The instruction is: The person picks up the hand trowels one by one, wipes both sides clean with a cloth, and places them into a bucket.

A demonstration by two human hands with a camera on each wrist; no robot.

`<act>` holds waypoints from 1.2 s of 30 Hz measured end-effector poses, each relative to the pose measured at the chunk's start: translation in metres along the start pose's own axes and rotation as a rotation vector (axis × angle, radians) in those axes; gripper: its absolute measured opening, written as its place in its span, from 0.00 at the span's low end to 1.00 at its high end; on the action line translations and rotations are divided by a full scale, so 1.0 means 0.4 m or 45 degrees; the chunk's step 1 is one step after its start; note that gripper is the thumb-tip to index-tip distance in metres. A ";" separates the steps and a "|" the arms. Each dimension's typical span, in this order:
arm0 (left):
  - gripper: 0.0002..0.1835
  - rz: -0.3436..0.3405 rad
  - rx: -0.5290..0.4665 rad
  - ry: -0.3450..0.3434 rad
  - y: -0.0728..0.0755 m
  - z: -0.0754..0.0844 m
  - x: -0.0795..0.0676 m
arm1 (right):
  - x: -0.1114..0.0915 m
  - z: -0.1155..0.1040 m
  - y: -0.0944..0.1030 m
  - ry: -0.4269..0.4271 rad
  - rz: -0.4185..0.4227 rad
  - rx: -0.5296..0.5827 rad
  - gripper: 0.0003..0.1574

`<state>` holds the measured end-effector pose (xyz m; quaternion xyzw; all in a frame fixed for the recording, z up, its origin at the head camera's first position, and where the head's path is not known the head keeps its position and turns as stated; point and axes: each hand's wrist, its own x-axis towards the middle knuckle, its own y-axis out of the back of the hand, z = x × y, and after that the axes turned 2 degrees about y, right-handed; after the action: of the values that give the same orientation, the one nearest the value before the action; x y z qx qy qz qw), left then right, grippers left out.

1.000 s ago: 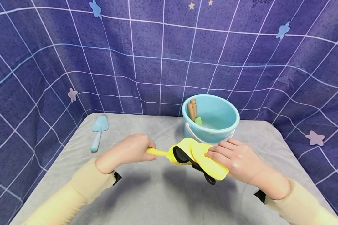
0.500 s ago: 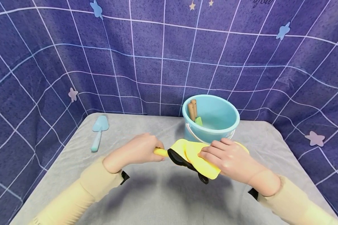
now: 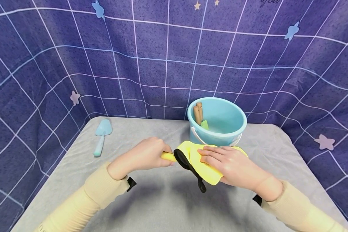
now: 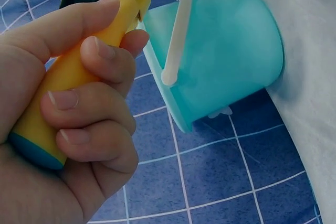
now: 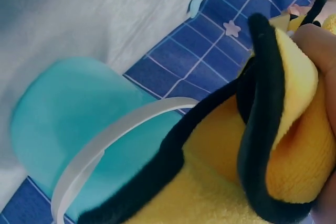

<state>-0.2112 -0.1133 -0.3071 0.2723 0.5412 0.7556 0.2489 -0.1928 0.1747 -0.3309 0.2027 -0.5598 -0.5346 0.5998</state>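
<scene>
My left hand grips the yellow handle of a toy shovel, its fingers curled round it and its teal butt end showing in the left wrist view. The shovel's head is hidden in a yellow towel with black edging. My right hand holds that towel folded round the head, fingers over the top. In the right wrist view the towel spreads across the front, one black edge curling up. Both hands are above the grey surface, in front of the light blue bucket.
The bucket has a white handle; inside it are two brown handles and a green piece. At the left back of the grey covered table lies a light blue toy shovel. A purple gridded curtain surrounds the back and sides.
My left hand has shifted right, toward the towel, so less of the yellow handle shows. My right hand has moved slightly left, and the towel's hanging black loop has swung left too.
</scene>
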 end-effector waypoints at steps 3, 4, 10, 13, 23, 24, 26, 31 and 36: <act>0.08 -0.003 -0.002 -0.001 0.000 0.001 0.000 | -0.002 -0.001 -0.007 -0.019 0.030 0.031 0.24; 0.08 -0.004 -0.005 -0.001 0.000 0.001 0.000 | -0.002 -0.002 -0.009 -0.018 0.041 0.035 0.24; 0.08 -0.005 -0.024 -0.005 0.001 0.006 0.000 | -0.007 -0.006 -0.011 0.001 0.022 -0.006 0.27; 0.07 -0.003 -0.028 -0.002 0.001 0.007 0.000 | -0.009 -0.005 -0.010 0.017 0.003 -0.032 0.27; 0.07 -0.011 -0.036 0.000 -0.002 0.001 -0.003 | -0.012 -0.002 -0.001 0.063 -0.051 -0.089 0.24; 0.07 -0.012 -0.037 0.005 -0.001 0.000 -0.005 | -0.013 -0.002 0.001 0.054 -0.071 -0.090 0.24; 0.06 -0.015 -0.037 0.016 -0.001 -0.003 -0.007 | -0.015 -0.002 0.006 0.050 -0.093 -0.099 0.25; 0.06 -0.019 -0.027 0.036 0.002 -0.012 -0.016 | -0.025 0.003 0.009 0.054 -0.096 -0.113 0.24; 0.06 -0.020 -0.024 0.044 0.004 -0.023 -0.027 | -0.033 0.009 0.005 0.083 -0.048 -0.120 0.27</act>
<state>-0.2099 -0.1272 -0.3096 0.2528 0.5403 0.7634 0.2480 -0.1926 0.1881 -0.3339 0.2021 -0.5103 -0.5648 0.6163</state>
